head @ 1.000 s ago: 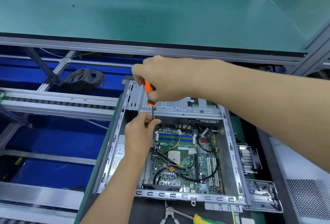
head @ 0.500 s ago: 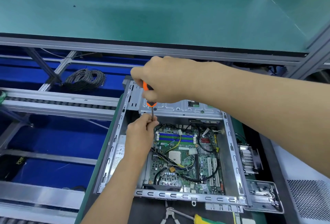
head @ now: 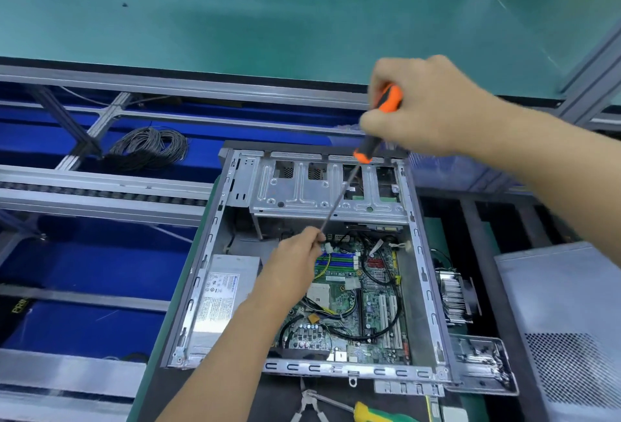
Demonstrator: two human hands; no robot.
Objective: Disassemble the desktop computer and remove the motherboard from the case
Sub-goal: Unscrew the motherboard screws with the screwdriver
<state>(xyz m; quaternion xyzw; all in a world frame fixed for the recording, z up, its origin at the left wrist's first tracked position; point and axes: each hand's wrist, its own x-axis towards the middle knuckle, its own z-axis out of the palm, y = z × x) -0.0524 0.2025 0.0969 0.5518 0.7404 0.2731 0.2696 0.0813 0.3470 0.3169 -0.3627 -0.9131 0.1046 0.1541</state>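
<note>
The green motherboard [head: 349,307] lies flat inside the open grey steel case [head: 424,273], cables looped across it. My right hand [head: 426,109], above the case's far edge, grips an orange-and-black screwdriver [head: 376,129]. My left hand [head: 295,263], at the board's far-left corner, pinches the slim metal shaft near its tip. The board looks thin, stiff and fragile; I would lift it by its bare edges.

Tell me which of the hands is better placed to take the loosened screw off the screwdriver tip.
Probably the left hand. Its fingers already pinch the tip end of the screwdriver above the motherboard. The right hand grips the orange handle, far from the tip.
</note>
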